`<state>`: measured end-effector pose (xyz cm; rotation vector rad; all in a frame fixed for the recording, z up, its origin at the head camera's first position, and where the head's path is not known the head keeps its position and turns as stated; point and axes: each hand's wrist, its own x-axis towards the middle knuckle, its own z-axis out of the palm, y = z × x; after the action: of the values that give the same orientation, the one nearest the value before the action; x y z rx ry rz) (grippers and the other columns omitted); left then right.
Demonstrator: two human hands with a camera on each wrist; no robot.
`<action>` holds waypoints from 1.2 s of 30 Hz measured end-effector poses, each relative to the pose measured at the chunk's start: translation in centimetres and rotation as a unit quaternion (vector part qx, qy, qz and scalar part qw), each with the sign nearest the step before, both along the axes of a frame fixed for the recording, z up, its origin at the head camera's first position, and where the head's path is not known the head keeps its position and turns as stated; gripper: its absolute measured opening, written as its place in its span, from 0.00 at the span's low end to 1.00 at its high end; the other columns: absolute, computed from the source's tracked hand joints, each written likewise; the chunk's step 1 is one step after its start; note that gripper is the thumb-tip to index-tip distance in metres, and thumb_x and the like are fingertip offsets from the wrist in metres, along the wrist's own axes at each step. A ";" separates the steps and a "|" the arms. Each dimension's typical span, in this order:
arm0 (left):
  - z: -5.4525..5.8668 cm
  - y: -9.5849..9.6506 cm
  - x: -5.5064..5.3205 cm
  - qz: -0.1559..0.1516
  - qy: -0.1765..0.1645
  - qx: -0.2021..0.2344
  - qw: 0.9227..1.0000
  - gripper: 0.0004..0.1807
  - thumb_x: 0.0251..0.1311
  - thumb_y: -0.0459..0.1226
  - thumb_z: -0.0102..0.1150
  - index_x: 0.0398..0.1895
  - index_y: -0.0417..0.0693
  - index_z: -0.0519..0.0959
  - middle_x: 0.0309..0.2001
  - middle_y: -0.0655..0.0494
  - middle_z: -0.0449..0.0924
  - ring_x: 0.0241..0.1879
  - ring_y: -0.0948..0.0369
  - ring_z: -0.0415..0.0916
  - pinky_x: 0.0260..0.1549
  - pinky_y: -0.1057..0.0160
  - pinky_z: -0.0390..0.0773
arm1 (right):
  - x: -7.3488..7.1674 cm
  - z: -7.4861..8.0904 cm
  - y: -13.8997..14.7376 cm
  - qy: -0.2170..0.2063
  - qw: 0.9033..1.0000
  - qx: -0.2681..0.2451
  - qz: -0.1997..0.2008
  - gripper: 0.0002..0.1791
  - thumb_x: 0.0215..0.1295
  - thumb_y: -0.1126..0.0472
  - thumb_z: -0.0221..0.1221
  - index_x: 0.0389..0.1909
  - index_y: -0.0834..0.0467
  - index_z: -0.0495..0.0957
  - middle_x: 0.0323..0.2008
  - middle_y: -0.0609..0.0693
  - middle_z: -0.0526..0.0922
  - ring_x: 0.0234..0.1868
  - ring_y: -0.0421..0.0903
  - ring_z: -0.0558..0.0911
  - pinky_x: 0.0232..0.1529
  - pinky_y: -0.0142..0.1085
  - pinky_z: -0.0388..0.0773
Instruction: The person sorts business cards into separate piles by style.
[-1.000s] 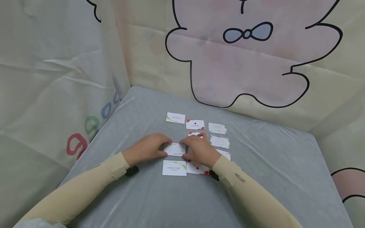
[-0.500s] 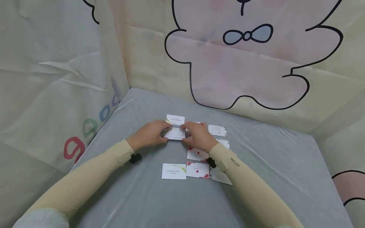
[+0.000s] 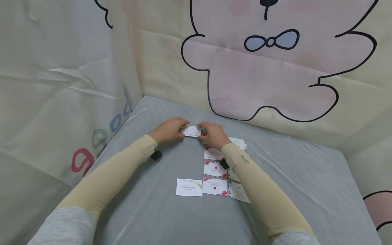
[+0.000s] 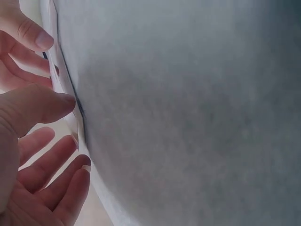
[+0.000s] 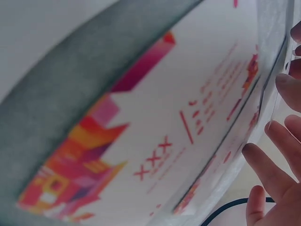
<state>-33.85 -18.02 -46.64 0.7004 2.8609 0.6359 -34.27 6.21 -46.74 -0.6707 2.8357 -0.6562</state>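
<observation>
Pinched between left hand (image 3: 169, 130) and right hand (image 3: 215, 135), the white card (image 3: 191, 131) apparently awaits release, the logo card (image 3: 189, 187) at its six o'clock and red cards (image 3: 215, 169) at its five already lying flat.

card (image 3: 191, 131): smooth paper | table cover (image 3: 147, 211): matt cloth | backdrop (image 3: 166, 78): creased fabric

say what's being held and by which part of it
A card, held at its two short ends: left hand on one, right hand on the other.
</observation>
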 end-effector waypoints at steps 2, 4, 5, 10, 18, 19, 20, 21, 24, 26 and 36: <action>-0.2 0.2 -0.1 0.004 -0.007 0.001 1.000 0.34 0.68 0.36 0.70 0.76 0.41 0.73 0.68 0.44 0.81 0.68 0.50 0.78 0.73 0.49 0.75 | 0.0 -0.1 0.1 0.002 1.000 0.004 -0.001 0.30 0.74 0.51 0.69 0.74 0.50 0.77 0.73 0.51 0.80 0.76 0.53 0.77 0.82 0.58 0.60; -0.3 0.2 -0.2 0.006 -0.010 0.001 1.000 0.34 0.68 0.36 0.69 0.77 0.42 0.73 0.70 0.45 0.80 0.71 0.49 0.77 0.74 0.49 0.74 | 0.0 -0.2 0.1 0.004 1.000 0.005 -0.001 0.30 0.74 0.51 0.69 0.74 0.50 0.77 0.73 0.51 0.80 0.76 0.53 0.77 0.82 0.59 0.58; -0.4 0.2 -0.2 0.007 -0.011 0.000 1.000 0.34 0.69 0.36 0.69 0.77 0.42 0.73 0.70 0.45 0.79 0.71 0.50 0.77 0.74 0.49 0.74 | -0.1 -0.2 0.1 0.005 1.000 0.007 -0.001 0.30 0.74 0.51 0.69 0.74 0.50 0.77 0.73 0.51 0.80 0.76 0.53 0.77 0.81 0.59 0.58; -0.3 0.3 -0.3 0.005 -0.008 -0.001 1.000 0.33 0.68 0.36 0.69 0.76 0.42 0.74 0.70 0.44 0.80 0.70 0.49 0.77 0.74 0.48 0.75 | -0.2 -0.2 0.1 0.007 1.000 0.019 0.003 0.30 0.74 0.50 0.69 0.74 0.49 0.76 0.74 0.51 0.79 0.77 0.54 0.76 0.81 0.60 0.58; -0.5 0.3 -0.3 -0.006 -0.003 0.000 1.000 0.32 0.69 0.36 0.69 0.75 0.40 0.75 0.70 0.43 0.80 0.70 0.48 0.77 0.74 0.48 0.74 | -0.3 -0.4 0.1 0.015 1.000 0.023 0.001 0.30 0.73 0.50 0.70 0.73 0.50 0.78 0.72 0.52 0.81 0.74 0.53 0.79 0.79 0.61 0.57; -0.5 0.2 -0.3 -0.006 -0.004 0.000 1.000 0.32 0.68 0.36 0.69 0.75 0.40 0.75 0.70 0.43 0.80 0.71 0.47 0.77 0.74 0.48 0.74 | -0.3 -0.5 0.1 0.014 1.000 0.024 0.002 0.30 0.73 0.50 0.70 0.73 0.51 0.78 0.72 0.52 0.81 0.74 0.53 0.79 0.79 0.62 0.57; -0.5 0.2 -0.3 -0.006 -0.005 0.000 1.000 0.32 0.68 0.35 0.68 0.75 0.40 0.75 0.70 0.42 0.80 0.71 0.47 0.76 0.74 0.48 0.74 | -0.3 -0.5 0.2 0.014 1.000 0.024 0.004 0.30 0.73 0.50 0.70 0.73 0.51 0.78 0.72 0.52 0.81 0.74 0.54 0.79 0.78 0.62 0.57; -0.5 0.2 -0.3 -0.005 -0.005 0.001 1.000 0.32 0.68 0.35 0.68 0.75 0.40 0.75 0.70 0.42 0.80 0.72 0.47 0.76 0.74 0.47 0.74 | -0.4 -0.5 0.2 0.013 1.000 0.023 0.004 0.30 0.73 0.50 0.70 0.73 0.51 0.78 0.72 0.52 0.81 0.74 0.53 0.79 0.78 0.62 0.56; -0.6 0.3 -0.1 -0.003 -0.006 0.003 1.000 0.33 0.68 0.35 0.68 0.76 0.40 0.74 0.72 0.42 0.78 0.73 0.46 0.74 0.76 0.47 0.72 | -0.3 -0.6 0.5 0.005 1.000 0.019 0.003 0.30 0.74 0.50 0.69 0.74 0.51 0.77 0.73 0.51 0.81 0.75 0.53 0.78 0.79 0.61 0.56; -0.7 0.4 0.0 -0.004 0.002 0.002 1.000 0.33 0.68 0.36 0.68 0.76 0.40 0.74 0.72 0.42 0.78 0.74 0.46 0.74 0.76 0.48 0.72 | -0.2 -0.6 0.8 0.001 1.000 0.014 0.003 0.30 0.75 0.50 0.68 0.74 0.50 0.76 0.73 0.51 0.80 0.75 0.53 0.78 0.79 0.60 0.55; 0.6 0.1 9.2 -0.028 0.028 0.002 0.999 0.38 0.65 0.50 0.73 0.73 0.40 0.76 0.67 0.44 0.82 0.69 0.47 0.78 0.73 0.47 0.75 | 7.0 1.4 2.9 0.040 0.994 0.059 0.083 0.39 0.66 0.40 0.73 0.75 0.51 0.76 0.71 0.48 0.82 0.76 0.51 0.76 0.74 0.63 0.57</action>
<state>-24.65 -17.90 -46.04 0.8093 2.8804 0.6227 -27.31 9.07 -45.34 -0.9193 2.8216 -0.4415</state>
